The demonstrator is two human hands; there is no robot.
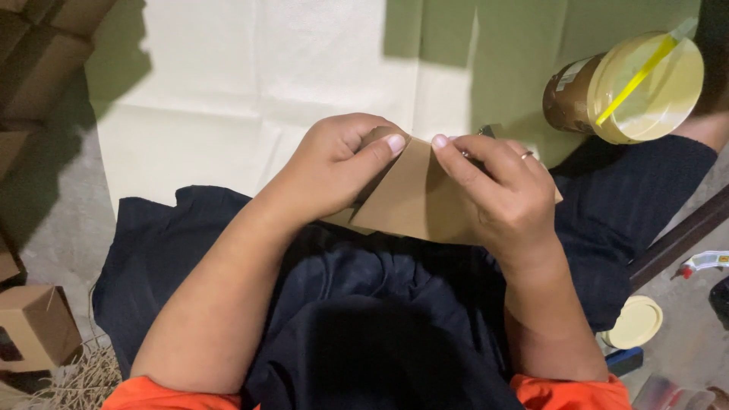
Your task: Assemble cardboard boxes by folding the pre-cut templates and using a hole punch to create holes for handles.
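Both hands hold a piece of folded brown card (pixel 414 199) over the person's lap, above dark blue cloth (pixel 364 304) and at the near edge of a pale sheet (pixel 250 83) spread on the floor. The left hand (pixel 334 168) curls tightly around the card's left end, thumb pressed flat along its upper edge, while the right hand (pixel 501 193) grips the right part, forefinger reaching in so that its tip almost meets the left thumb at the top. The card's long axis runs roughly left to right, dropping a little toward the left; a folded flap forms a peak that points up and away from the person, between the two fingertips. Well apart, at the upper right, a jar (pixel 607 91) with a pale yellow lid lies tilted on its side. A loose yellow lid (pixel 636 323) rests on the floor at lower right, and small brown boxes (pixel 34 326) stand at lower left.
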